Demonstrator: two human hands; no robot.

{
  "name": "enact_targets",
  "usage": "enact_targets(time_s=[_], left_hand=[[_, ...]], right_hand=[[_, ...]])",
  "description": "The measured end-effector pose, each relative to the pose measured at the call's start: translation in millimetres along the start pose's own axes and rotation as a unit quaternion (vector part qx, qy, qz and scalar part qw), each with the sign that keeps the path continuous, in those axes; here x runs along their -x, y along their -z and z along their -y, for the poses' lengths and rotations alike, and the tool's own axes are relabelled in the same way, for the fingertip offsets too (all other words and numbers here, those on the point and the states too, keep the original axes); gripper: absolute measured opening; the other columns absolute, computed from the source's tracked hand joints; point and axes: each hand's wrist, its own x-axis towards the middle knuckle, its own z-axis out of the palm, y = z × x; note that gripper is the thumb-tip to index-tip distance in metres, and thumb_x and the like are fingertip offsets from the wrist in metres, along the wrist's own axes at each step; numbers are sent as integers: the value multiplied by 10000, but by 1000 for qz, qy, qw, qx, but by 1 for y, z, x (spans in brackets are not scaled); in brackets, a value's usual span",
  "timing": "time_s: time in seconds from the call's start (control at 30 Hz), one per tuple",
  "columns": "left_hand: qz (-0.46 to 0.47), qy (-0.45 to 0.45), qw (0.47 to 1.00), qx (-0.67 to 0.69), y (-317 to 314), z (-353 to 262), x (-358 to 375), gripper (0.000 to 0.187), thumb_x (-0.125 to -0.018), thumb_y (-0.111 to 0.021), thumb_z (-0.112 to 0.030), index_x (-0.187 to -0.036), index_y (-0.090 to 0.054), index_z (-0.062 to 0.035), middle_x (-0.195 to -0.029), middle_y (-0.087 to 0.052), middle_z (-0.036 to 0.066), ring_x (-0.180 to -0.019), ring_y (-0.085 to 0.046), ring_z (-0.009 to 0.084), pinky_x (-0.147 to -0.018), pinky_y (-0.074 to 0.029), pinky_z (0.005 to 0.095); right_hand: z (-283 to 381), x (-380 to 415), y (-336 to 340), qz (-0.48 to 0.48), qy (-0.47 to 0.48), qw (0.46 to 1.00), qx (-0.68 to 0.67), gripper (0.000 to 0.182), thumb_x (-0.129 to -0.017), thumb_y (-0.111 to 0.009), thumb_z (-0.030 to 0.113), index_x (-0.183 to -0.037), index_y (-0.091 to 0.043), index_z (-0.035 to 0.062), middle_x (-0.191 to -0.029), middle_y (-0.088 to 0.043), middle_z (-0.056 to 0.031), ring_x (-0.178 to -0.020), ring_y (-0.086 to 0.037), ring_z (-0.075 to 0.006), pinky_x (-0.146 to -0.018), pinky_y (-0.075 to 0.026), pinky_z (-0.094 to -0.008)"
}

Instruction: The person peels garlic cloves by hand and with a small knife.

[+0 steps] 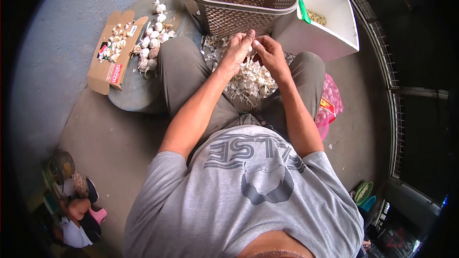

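Between my knees, my left hand (pixel 236 53) and my right hand (pixel 271 56) meet around a small garlic bulb (pixel 251 51). Fingers of both are closed on it, thumbs up, and they cover most of it. Below them lies a loose pile of papery garlic skins (pixel 252 82). Whole garlic bulbs (pixel 154 43) are heaped to the left on a round, worn board (pixel 129 96). Beside that heap, an opened cardboard box (pixel 101 77) carries separated garlic cloves (pixel 117 44).
A brown lattice basket (pixel 234 16) stands just beyond my hands. Right of it is a white box (pixel 306 38) with pale cloves inside and a green object (pixel 304 10) on its rim. A pink mesh bag (pixel 333 96) sits by my right leg. Another person (pixel 79 210) sits at lower left.
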Motion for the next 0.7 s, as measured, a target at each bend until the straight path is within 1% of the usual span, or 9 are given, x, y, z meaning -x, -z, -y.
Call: enact_targets(time_s=[0.07, 0.13, 0.23, 0.33, 0.4, 0.47, 0.5, 0.6, 0.7], left_hand=[[-6, 2, 1000, 1, 0, 2, 2, 426, -953, -685, -516, -948, -595, -99, -766, -594, -28, -627, -537, 40, -508, -430, 209], [-9, -8, 1000, -6, -3, 2, 3, 396, -976, -668, -484, -971, -593, -96, -787, -588, -31, -648, -536, 35, -519, -427, 202], [4, -12, 1000, -22, 3, 8, 0, 357, -1015, -621, -447, -1011, -582, -93, -827, -595, -27, -672, -545, 36, -525, -437, 203], [4, -21, 1000, -12, 2, 8, 1, 340, -1043, -571, -435, -1063, -568, -96, -851, -601, -20, -670, -554, 49, -520, -452, 221], [-3, -36, 999, -25, -3, 3, 6, 343, -1057, -530, -444, -1107, -542, -104, -838, -589, -10, -632, -554, 70, -503, -462, 251], [24, -45, 999, -8, -2, 1, 5, 366, -1058, -530, -435, -1132, -488, -79, -834, -594, 28, -602, -566, 106, -491, -492, 276], [37, -50, 998, 1, -1, -2, 6, 381, -1059, -529, -431, -1145, -460, -67, -832, -596, 47, -587, -572, 124, -485, -508, 288], [36, -28, 999, 18, -2, -1, 6, 282, -1044, -590, -312, -1107, -554, -39, -856, -632, 51, -626, -622, 147, -506, -519, 294], [14, -28, 999, 14, -4, -1, 7, 170, -1029, -621, -192, -1010, -595, -25, -838, -645, 56, -637, -644, 157, -518, -529, 298]], right_hand=[[-12, -7, 2, -3, -19, 999, -43, 215, -1025, -627, 213, -958, -650, 10, -708, -615, -1, -570, -544, -71, -493, -409, -236], [-17, -9, 4, -15, -39, 995, -89, 196, -1016, -624, 168, -895, -629, 14, -687, -597, -4, -539, -513, -74, -477, -399, -245], [-33, -13, 6, -25, -36, 990, -131, 206, -1026, -621, 203, -957, -618, 9, -707, -594, -11, -552, -528, -88, -477, -411, -248], [-9, -5, -4, -74, -63, 979, -178, 242, -1035, -617, 243, -1064, -592, 4, -740, -605, -27, -569, -550, -102, -476, -433, -256], [-9, -3, -7, 9, -21, 995, -92, 278, -1046, -595, 276, -1096, -567, 4, -772, -614, -47, -582, -566, -113, -475, -449, -263], [-12, -1, -9, 40, 22, 999, -3, 299, -1060, -563, 304, -1047, -543, 6, -776, -603, -65, -572, -578, -129, -455, -457, -277], [-14, -4, -8, 13, 3, 999, -46, 304, -1059, -564, 310, -1033, -537, 8, -769, -595, -65, -566, -577, -132, -450, -456, -279], [-19, -13, -8, -57, -61, 971, -225, 331, -1052, -573, 340, -1008, -503, 20, -728, -569, -63, -525, -556, -137, -427, -444, -279], [-16, -10, -11, -46, -72, 980, -180, 369, -1059, -544, 385, -1017, -480, 24, -727, -571, -72, -506, -546, -136, -416, -438, -269]])
